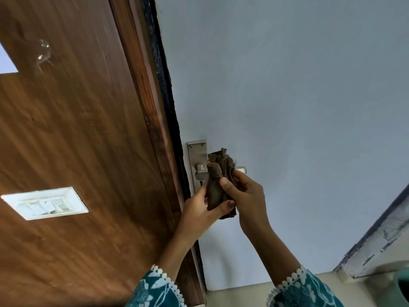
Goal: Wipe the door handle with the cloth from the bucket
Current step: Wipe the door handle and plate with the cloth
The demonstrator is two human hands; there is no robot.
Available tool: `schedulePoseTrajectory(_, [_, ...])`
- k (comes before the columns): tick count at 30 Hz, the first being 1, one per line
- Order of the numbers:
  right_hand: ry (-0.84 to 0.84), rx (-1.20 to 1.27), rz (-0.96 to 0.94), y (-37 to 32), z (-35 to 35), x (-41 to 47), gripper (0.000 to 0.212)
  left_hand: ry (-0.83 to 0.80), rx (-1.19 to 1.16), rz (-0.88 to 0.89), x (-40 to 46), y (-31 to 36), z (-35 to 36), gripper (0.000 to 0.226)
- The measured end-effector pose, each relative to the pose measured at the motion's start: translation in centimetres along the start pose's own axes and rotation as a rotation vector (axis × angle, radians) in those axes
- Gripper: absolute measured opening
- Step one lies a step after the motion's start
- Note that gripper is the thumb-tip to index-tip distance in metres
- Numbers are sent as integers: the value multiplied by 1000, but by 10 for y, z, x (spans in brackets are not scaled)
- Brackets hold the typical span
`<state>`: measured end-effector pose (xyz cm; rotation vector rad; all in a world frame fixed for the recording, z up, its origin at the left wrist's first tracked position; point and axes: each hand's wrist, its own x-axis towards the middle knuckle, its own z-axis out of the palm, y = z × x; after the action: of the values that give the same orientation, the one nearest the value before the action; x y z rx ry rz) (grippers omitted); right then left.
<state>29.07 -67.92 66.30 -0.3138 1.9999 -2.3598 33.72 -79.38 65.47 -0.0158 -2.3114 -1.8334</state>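
Observation:
A bunched brown cloth (218,180) is held upright in front of the silver door handle (241,169), hiding most of the lever. The handle's plate (195,151) is fixed to the pale blue door. My left hand (199,212) grips the cloth's lower part from the left, thumb across it. My right hand (245,193) grips it from the right, thumb on the front. The cloth's top sits level with the lever; I cannot tell whether it touches it.
A wooden panel (77,140) with a white switch plate (45,202) stands to the left of the door. A dark strip (168,96) runs along the door edge. A teal bucket rim (402,286) shows at the lower right by a white ledge (380,242).

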Motion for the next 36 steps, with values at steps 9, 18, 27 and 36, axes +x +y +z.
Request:
schedulePoseTrajectory(9, [-24,243,169,-10,-20,2,30,130,-519,-262,8,5,-14,21])
schedulePoseTrajectory(18, [-452,-747,-233,-45,-37,16,81,-230,431,81,17,23,-36,14])
schedulePoseTrajectory(27, [103,-850,-520,-67,-35,35,25,637,585,727,12,36,-57,22])
schedulePoseTrajectory(36, [-233,-1455,-789,31,15,46,52,869,921,805,65,30,-90,40])
